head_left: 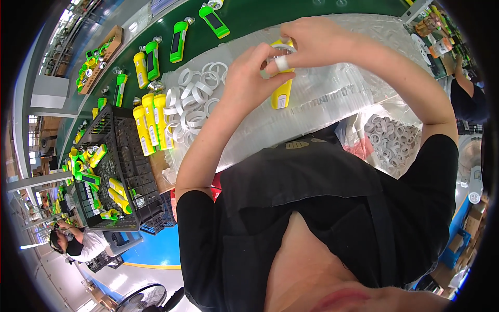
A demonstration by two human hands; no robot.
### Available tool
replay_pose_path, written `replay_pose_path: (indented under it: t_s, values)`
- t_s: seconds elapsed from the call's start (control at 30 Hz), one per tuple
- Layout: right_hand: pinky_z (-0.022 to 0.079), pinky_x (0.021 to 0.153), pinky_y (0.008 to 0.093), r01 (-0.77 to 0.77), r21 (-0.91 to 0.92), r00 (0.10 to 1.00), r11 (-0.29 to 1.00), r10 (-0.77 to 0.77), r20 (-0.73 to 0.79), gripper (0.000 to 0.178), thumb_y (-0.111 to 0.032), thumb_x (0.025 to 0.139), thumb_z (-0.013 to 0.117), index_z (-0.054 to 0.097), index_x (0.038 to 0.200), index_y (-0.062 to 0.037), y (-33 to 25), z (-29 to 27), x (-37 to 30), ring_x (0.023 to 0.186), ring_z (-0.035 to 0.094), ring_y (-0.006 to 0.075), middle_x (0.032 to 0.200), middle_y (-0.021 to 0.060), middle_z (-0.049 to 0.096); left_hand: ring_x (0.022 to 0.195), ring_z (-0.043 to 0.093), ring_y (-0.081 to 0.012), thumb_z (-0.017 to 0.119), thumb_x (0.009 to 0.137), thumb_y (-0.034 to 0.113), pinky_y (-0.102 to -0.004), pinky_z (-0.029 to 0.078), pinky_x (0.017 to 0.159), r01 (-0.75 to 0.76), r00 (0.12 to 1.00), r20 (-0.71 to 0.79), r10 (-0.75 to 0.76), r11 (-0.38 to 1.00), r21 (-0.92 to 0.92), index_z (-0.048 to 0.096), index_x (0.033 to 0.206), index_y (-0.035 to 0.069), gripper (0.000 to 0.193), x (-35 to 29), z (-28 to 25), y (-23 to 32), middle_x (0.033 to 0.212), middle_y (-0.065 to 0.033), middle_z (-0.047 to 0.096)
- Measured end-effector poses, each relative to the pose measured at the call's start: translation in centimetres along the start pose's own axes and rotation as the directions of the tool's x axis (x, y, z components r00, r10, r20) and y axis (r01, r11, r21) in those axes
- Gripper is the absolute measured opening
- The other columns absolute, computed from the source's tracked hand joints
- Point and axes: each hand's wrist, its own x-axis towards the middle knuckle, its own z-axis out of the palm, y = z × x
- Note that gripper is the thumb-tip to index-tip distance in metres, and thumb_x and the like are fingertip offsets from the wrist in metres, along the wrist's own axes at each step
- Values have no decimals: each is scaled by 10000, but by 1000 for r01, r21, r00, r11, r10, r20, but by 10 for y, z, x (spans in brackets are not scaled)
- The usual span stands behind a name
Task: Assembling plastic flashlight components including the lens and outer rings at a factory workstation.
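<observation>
A yellow flashlight is held upright over the plastic-covered bench, its head end up. My left hand grips its upper body; one finger wears a white band. My right hand pinches a white ring at the flashlight's top. A pile of white rings lies on the bench to the left of my hands.
Several yellow flashlights lie beside a black crate holding more. Green flashlights ride the green conveyor. A bag of white rings sits at right. Another person works at lower left.
</observation>
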Motion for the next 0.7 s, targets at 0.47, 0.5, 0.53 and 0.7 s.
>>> replay_pose_path:
  t_s: [0.47,0.5,0.53,0.7]
  values:
    - [449,571,381,73,9,986,997,-71,-150,536,-493,657,770,610,832,-13,-5,8,-6,647,600,281,709,136,611,783,652,-177,849,687,133,-288,522,700,-11,1000,22,10,1000,29,594,975,57,392,-2,2,2,944,-53,699]
    - [444,569,357,-29,0,991,1000,29,-134,507,-449,674,791,629,883,-16,-7,13,-3,658,599,244,747,114,617,802,658,-173,849,690,132,-284,524,709,4,1000,24,-4,1000,-6,596,982,57,393,-2,1,-3,933,-49,695]
    - [444,569,357,-28,-3,990,1000,27,-140,507,-449,674,791,629,883,-16,-6,16,-3,658,599,244,747,114,617,822,664,-169,848,693,130,-280,527,717,10,1000,25,-9,999,-41,599,990,57,395,0,0,-7,922,-45,690]
    - [491,788,310,121,799,955,589,150,-255,639,-362,754,804,554,1227,-12,3,103,-26,891,592,129,1060,58,638,855,668,-206,847,702,169,-331,548,776,80,995,-38,-90,975,-209,545,1000,74,434,-13,-1,-27,975,-90,678]
